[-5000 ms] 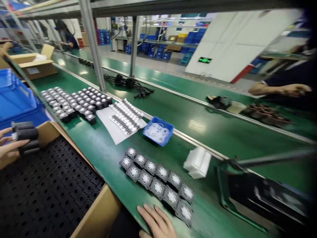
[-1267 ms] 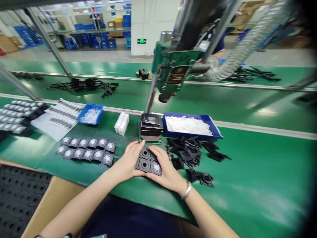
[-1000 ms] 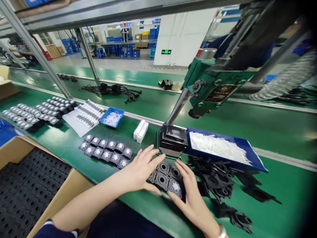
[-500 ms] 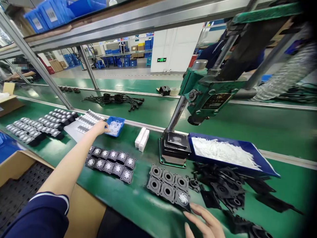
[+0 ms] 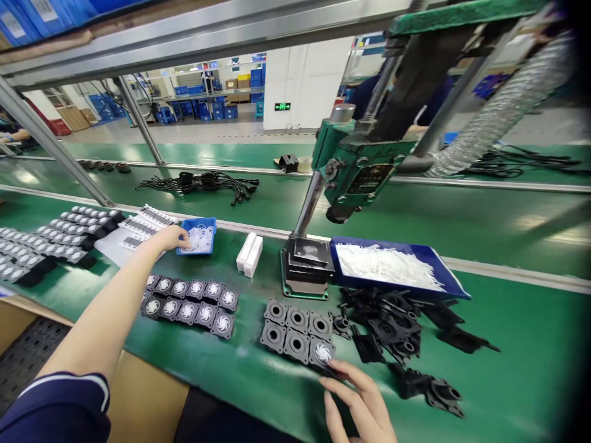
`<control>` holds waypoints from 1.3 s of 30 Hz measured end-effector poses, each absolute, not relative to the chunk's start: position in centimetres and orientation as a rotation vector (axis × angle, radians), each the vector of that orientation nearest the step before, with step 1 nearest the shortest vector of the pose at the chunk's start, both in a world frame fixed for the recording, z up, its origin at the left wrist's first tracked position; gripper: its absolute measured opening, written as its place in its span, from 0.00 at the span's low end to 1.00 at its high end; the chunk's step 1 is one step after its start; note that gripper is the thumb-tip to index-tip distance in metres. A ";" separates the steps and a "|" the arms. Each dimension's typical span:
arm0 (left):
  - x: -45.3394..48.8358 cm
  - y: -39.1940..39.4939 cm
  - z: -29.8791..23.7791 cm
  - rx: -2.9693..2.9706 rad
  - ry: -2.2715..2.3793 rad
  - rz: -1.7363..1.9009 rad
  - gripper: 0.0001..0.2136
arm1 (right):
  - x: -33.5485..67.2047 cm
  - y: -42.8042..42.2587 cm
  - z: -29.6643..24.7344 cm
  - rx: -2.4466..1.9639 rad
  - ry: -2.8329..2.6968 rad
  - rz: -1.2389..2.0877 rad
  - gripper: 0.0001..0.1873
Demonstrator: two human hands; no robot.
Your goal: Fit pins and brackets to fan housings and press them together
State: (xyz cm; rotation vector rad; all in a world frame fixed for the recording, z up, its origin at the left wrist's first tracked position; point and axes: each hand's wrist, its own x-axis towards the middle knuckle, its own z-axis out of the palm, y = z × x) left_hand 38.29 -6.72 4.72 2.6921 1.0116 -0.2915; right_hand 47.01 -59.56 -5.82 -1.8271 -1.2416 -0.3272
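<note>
The light around me is bright; glare streaks the green belt [image 5: 462, 215] mid-right, the right edge black.

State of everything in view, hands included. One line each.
Left hand: fingertips in small blue bin, grip unclear
Right hand: fingers spread, by near housings, contact unclear
Small blue bin: open, holding white loops
Near housings: two rows of three, one with white swirl
Press head: raised above base
Dark blue tray: open, heaped with white strips
Black cables: bundled
Cardboard box: open
Green sign: lit
</note>
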 end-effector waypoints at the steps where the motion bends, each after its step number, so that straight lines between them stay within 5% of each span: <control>1: 38.4 -6.8 5.0 2.703 0.985 -0.259 0.12 | 47.0 -59.6 -5.9 -1.806 -1.236 -0.334 0.12; 17: 37.6 -15.3 9.4 2.257 1.100 0.397 0.14 | 47.0 -59.5 -3.7 -1.738 -1.112 -0.326 0.14; 22: 39.3 -24.4 7.3 1.797 0.781 0.320 0.20 | 48.8 -57.0 0.0 -1.660 -1.102 -0.243 0.13; 31: 41.3 -35.5 5.0 1.380 0.479 -0.015 0.16 | 50.5 -51.3 1.9 -1.434 -0.687 0.631 0.16; 39: 41.2 -37.2 3.7 1.377 0.471 0.022 0.13 | 52.4 -53.1 1.7 -1.587 -0.794 0.298 0.12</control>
